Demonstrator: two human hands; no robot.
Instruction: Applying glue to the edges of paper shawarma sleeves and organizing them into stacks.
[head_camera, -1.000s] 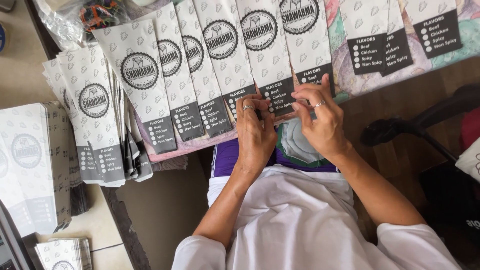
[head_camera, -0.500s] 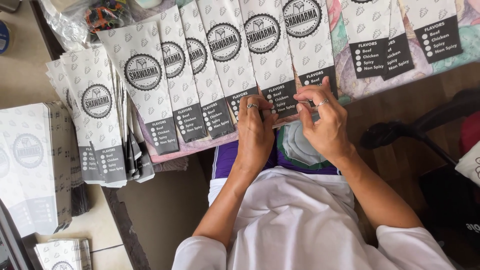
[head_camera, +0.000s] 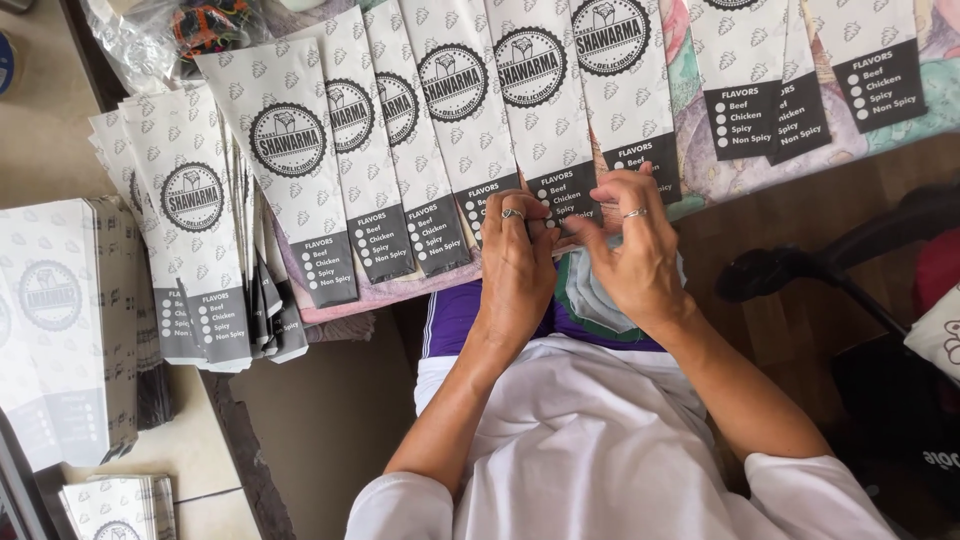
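Observation:
A row of long white paper sleeves (head_camera: 460, 120) with round black emblems and grey printed ends lies overlapped on the table in front of me. My left hand (head_camera: 515, 265), with a ring, pinches the near grey end of one sleeve (head_camera: 555, 195) in the middle of the row. My right hand (head_camera: 635, 245), also ringed, has its fingertips curled at the same sleeve end, right beside the left hand. The two hands nearly touch. My forearms and white shirt fill the lower middle.
A fanned stack of the same sleeves (head_camera: 190, 230) lies at the left, with a thick bundle (head_camera: 60, 320) further left and a smaller pile (head_camera: 110, 505) at the bottom left. A clear bag (head_camera: 170, 35) sits top left. A dark chair (head_camera: 830, 280) stands at the right on wooden floor.
Both hands stay at the sleeve's near end. The right hand's fingers have curled and shifted slightly toward the left hand.

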